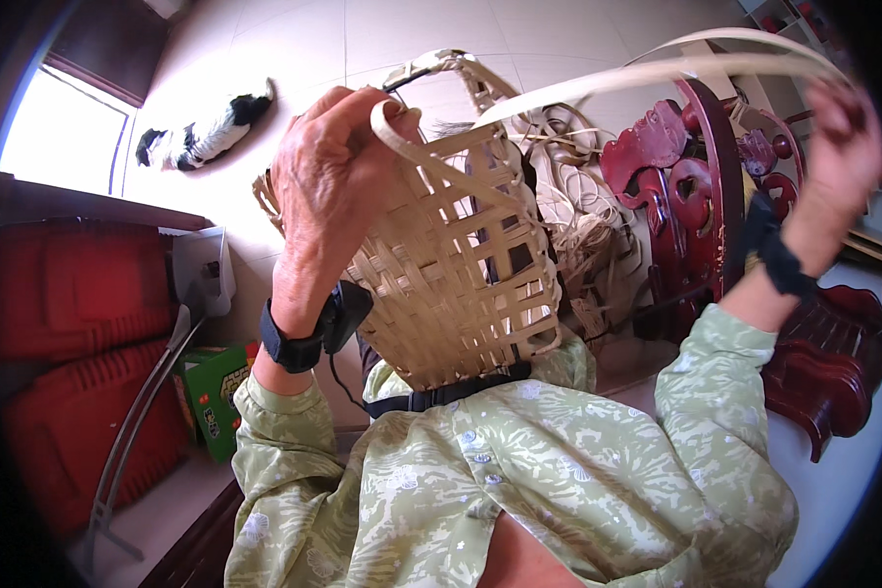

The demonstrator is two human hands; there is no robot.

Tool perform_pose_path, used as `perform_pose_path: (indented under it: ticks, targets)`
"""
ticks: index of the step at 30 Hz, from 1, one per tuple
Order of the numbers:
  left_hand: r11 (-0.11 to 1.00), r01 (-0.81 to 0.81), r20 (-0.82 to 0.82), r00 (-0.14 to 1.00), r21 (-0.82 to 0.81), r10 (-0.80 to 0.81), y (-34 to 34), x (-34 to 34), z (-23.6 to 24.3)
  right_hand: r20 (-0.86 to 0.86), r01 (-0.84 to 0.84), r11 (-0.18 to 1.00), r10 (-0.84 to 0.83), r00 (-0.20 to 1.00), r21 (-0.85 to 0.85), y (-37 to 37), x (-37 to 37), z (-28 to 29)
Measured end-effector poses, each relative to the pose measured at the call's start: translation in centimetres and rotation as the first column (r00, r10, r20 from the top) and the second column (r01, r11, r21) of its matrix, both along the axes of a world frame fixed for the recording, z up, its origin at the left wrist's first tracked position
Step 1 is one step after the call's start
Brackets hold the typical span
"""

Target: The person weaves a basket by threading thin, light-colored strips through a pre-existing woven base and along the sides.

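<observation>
Basket (441, 274) is leaning up in front of our belly, lower edge sitting right by our black belt (451, 394). Flat, dry-looking tan strips are crossing over and under, packed tighter toward the left side and leaving squarish gaps toward the right edge, where a knobbly wrapped border is running down. Our left hand (328, 162) is clutching the upper left corner, fingers bent over, with a curled loop of strip poking out beside the thumb. A long, smooth, pale strip (598, 80) is arching from the top edge over to our raised right hand (843, 137); that one's blurring, so we honestly can't tell whether its fingers are pinching. Beyond the basket's right edge, loose strips (578, 206) are lying in ribbony tangles, and a glossy, dark red chair (710, 176) is showing off scrolly carving.
</observation>
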State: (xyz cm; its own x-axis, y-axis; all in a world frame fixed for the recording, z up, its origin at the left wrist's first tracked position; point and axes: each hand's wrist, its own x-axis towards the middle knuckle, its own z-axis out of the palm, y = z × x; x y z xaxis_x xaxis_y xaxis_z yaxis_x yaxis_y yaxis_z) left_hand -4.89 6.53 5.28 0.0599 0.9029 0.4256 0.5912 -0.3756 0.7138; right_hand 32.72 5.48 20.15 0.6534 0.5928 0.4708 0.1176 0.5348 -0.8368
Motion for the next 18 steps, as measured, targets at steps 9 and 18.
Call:
perform_pose_path:
  ticks: [9,18]
  targets:
    - [0.999,0.029,0.019,0.999,0.041,-0.029,0.4,0.8,0.0,0.885,0.768,0.482,0.034,0.465,-0.422,-1.2,8.6,-4.3]
    - [0.993,0.100,-0.007,0.995,0.062,-0.100,0.0,1.4,1.0,0.782,-0.131,0.795,0.606,0.142,-0.592,0.3,-12.9,-10.7]
